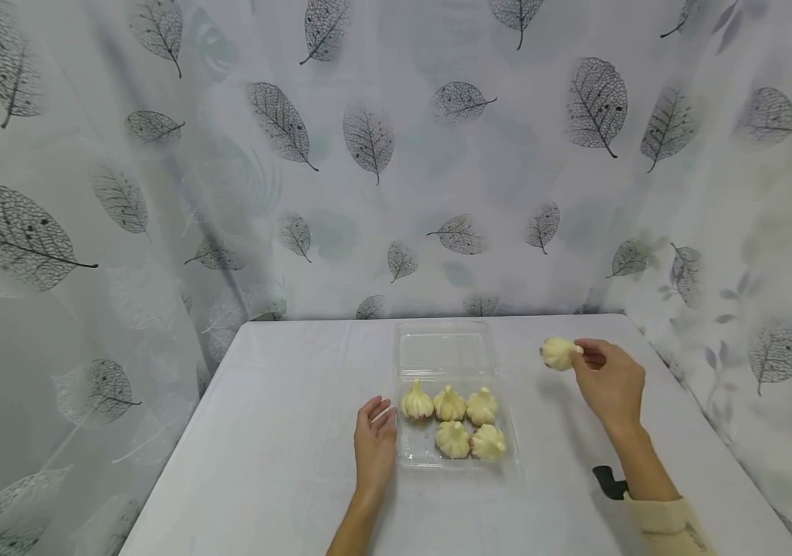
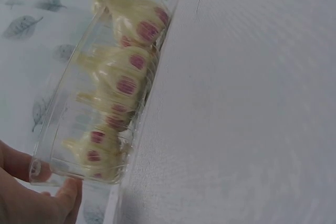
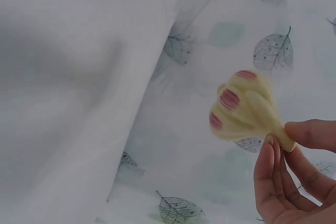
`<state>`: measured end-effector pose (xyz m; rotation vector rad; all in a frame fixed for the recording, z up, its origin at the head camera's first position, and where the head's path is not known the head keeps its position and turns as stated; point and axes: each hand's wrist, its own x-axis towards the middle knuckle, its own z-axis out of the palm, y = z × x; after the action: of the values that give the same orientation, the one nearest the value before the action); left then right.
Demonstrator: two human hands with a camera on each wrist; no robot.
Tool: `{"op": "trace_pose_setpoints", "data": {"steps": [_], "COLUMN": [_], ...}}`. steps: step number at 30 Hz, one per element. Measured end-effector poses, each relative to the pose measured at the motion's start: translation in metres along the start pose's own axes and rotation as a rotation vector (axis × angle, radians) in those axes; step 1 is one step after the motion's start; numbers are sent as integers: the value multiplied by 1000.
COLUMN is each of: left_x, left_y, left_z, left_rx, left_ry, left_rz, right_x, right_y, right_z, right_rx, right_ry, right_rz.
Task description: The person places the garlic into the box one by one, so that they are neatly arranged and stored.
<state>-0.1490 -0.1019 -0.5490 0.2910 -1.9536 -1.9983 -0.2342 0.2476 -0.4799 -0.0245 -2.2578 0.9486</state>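
A clear plastic box (image 1: 413, 455) holds several pale garlic bulbs (image 1: 449, 403), with purple patches showing in the left wrist view. Its hinged lid (image 1: 443, 354) lies folded back. My left hand (image 1: 374, 449) rests against the box's left side, fingers loosely bent; in the left wrist view its fingers (image 2: 67, 195) touch the rim at a corner. Off to the right, my right hand (image 1: 607, 380) pinches one garlic bulb (image 3: 242, 109) by its stem between thumb and fingertips, raised above the table. The bulb end points away from the hand.
A white cloth covers the table (image 1: 285, 432). Behind it and along both sides hangs a pale curtain (image 1: 403, 69) printed with leaves. A black strap-like piece (image 1: 607, 483) sits at the right wrist, by a cream sleeve (image 1: 667, 525).
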Motion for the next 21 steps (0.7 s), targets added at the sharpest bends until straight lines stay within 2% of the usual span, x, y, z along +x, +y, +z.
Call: {"op": "trace_pose_setpoints", "data": {"steps": [8, 21], "left_x": [1, 0], "left_y": [-1, 0], "left_z": [-1, 0], "left_rx": [-3, -18], "left_ry": [-8, -19], "left_rz": [0, -27], "right_x": [-6, -34], "right_y": [-38, -81], "right_z": [-4, 12], "right_rx": [100, 198], "right_ry": [10, -117], "right_rz": [-118, -266]}}
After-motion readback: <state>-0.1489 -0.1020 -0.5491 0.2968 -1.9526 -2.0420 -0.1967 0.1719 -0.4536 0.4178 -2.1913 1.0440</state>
